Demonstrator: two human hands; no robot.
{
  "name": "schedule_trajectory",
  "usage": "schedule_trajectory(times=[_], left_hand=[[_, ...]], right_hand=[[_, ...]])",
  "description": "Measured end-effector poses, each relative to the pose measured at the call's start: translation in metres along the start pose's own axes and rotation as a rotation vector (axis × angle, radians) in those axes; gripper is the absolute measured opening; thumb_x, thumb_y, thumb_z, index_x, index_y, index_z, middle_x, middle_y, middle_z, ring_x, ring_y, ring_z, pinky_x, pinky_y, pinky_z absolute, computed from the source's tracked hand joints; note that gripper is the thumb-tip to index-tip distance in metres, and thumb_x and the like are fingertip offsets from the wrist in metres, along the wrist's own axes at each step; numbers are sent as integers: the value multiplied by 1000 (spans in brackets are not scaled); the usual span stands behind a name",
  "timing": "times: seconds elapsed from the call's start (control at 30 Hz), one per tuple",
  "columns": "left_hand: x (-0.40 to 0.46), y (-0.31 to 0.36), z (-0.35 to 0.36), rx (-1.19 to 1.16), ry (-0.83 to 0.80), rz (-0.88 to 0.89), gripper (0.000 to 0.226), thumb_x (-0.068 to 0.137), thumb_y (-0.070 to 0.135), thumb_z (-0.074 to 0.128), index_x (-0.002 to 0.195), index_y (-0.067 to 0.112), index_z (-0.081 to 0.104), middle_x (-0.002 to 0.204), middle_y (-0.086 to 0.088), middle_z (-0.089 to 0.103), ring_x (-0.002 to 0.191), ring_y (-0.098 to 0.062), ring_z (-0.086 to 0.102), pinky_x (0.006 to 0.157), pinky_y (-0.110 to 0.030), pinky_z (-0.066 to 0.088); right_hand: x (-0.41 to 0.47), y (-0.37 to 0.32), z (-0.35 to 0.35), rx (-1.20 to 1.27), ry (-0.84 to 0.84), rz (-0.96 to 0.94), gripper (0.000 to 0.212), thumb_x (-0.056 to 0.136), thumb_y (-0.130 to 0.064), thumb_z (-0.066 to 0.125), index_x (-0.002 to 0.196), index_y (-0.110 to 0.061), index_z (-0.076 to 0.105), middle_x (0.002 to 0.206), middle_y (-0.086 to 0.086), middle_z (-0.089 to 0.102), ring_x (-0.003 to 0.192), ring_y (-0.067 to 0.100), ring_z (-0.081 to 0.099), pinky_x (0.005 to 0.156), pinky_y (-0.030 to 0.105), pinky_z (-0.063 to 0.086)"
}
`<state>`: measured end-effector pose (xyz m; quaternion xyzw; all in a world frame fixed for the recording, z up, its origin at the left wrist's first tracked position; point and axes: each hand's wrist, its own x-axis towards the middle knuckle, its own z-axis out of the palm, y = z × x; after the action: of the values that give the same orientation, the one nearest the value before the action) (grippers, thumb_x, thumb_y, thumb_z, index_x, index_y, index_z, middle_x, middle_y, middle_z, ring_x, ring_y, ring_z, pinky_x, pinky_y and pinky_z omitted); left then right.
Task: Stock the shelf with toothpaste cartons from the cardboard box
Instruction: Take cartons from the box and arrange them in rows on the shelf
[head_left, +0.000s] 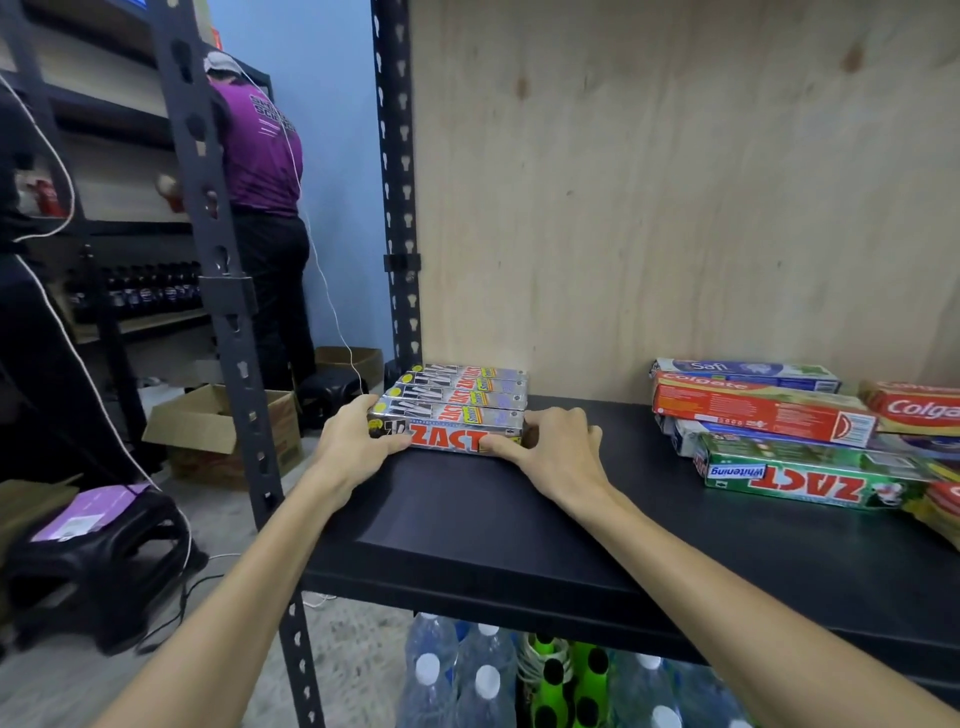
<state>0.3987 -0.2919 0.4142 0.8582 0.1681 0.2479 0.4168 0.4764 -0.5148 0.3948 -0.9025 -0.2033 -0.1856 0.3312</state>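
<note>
Both hands grip ends of silver ZACT cartons (460, 410) at back-left corner of black shelf (519, 519): left hand (358, 441) curled round left end, right hand (550, 447) round right end, thumbs on front face. Loose pile of Colgate and green ZACT cartons (779, 431) lies well apart at right. Open cardboard box (223, 421) on floor at left.

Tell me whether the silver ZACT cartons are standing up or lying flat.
Lying flat. The silver ZACT cartons lie side by side on the black shelf, long sides touching, with the left hand and right hand at the front carton's ends.
</note>
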Motion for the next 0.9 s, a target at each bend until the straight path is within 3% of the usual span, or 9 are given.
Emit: schedule_trajectory(times=[0.27,0.37,0.47,0.53,0.6,0.73,0.9], left_hand=[[-4,1,1,43,12,45,61,87,16,78,142,13,51,132,-6,62,105,-12,50,87,-29,39],[-9,3,1,70,4,70,68,89,15,76,149,10,43,141,-8,56,120,-19,51,93,-29,38],[-13,2,1,129,-39,104,95,85,26,81,158,12,22,160,-9,32,147,-24,28,116,-41,30],[-16,0,3,230,-34,174,106,81,34,83,160,13,16,165,-9,17,152,-26,10,122,-47,20],[-20,-1,5,321,33,303,104,81,37,82,160,13,18,165,-10,12,153,-26,4,124,-48,16],[-24,3,14,535,51,590,87,88,46,71,157,15,27,163,-7,21,152,-24,14,124,-45,21],[-21,7,24,558,-59,626,75,92,54,61,154,18,38,158,0,40,146,-19,34,120,-42,30]], right_hand=[[-3,-1,-3,-49,-27,1,57,79,-81,56,112,-39,74,94,-8,68,105,21,46,86,39,28],[-7,-1,-7,-11,-41,18,55,79,-81,57,114,-42,73,104,-9,69,111,21,45,87,37,24],[-14,-2,-13,28,-36,45,50,80,-76,62,113,-40,72,99,-11,67,114,22,47,87,37,22],[-20,-2,-18,47,-21,56,51,80,-72,65,113,-33,69,95,-13,66,114,22,47,88,37,24],[-28,0,-24,44,-2,55,61,81,-70,66,122,-24,65,103,-10,70,118,22,47,91,39,26],[-39,20,-44,29,43,56,73,85,-66,65,141,-19,55,110,-8,70,122,22,45,92,38,28],[-46,48,-66,58,39,108,69,89,-58,66,143,-17,54,111,-5,69,121,21,46,101,41,37]])
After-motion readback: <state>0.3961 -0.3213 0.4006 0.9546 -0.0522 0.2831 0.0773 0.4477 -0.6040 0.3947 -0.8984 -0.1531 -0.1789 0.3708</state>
